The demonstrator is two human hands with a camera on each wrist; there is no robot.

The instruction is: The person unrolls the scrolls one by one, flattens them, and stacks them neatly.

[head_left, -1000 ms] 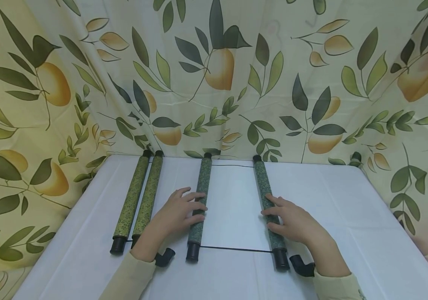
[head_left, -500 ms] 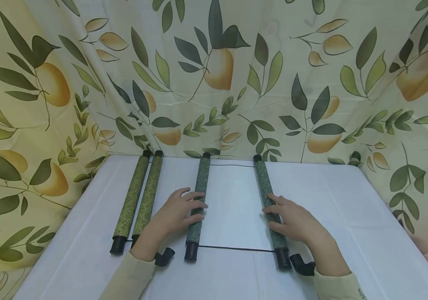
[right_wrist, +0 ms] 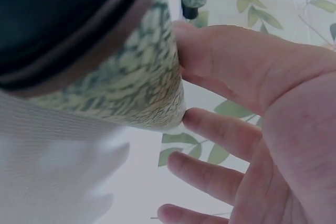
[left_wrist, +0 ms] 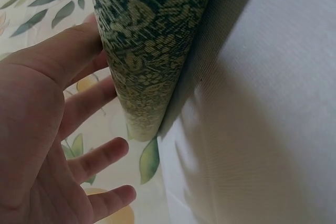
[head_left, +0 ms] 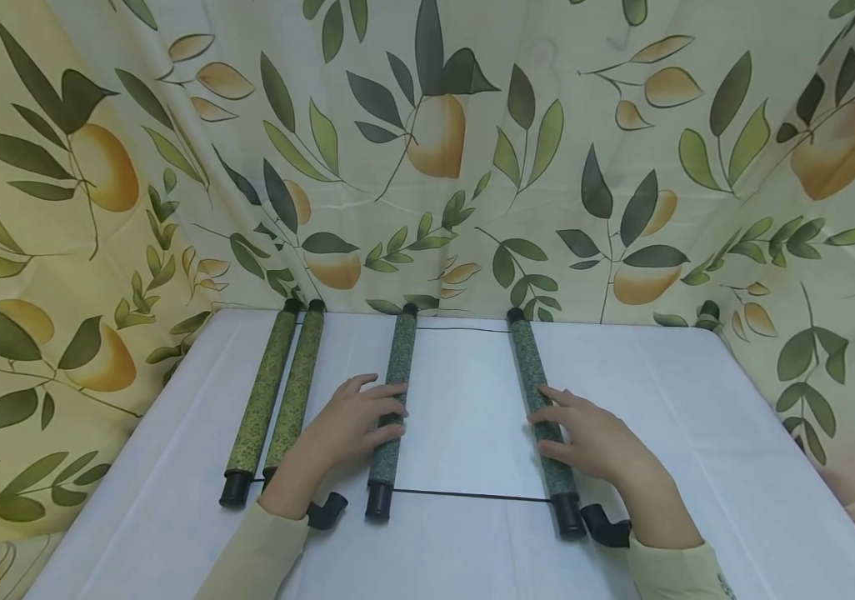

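Observation:
A partly unrolled scroll lies on the table, with a white sheet (head_left: 465, 408) and thin dark edge lines between two dark green patterned rolls. My left hand (head_left: 348, 421) lies across the left roll (head_left: 401, 358), fingers fairly straight and spread. In the left wrist view, thumb and forefinger are at the roll's side (left_wrist: 152, 51), while the lower fingers extend past it. Over the right roll (head_left: 528, 358) reaches my right hand (head_left: 596, 437), its fingertips on top. The right wrist view shows the thumb and a finger against this roll (right_wrist: 152, 72), other fingers extended below. Black caps finish both rolls.
Left of the scroll lie two yellow-green patterned rolls (head_left: 266, 392) side by side, black-capped. A white cloth (head_left: 697, 425) covers the table. Behind hangs a fruit-and-leaf curtain (head_left: 495, 208). A dark cylindrical thing (head_left: 708, 314) stands at the back right corner. Black curved pieces (head_left: 327, 511) sit at the wrists.
The left roll has shifted slightly left and the right roll slightly right, so more white sheet shows between them. Both hands have stayed on the rolls; the yellow-green rolls have not moved.

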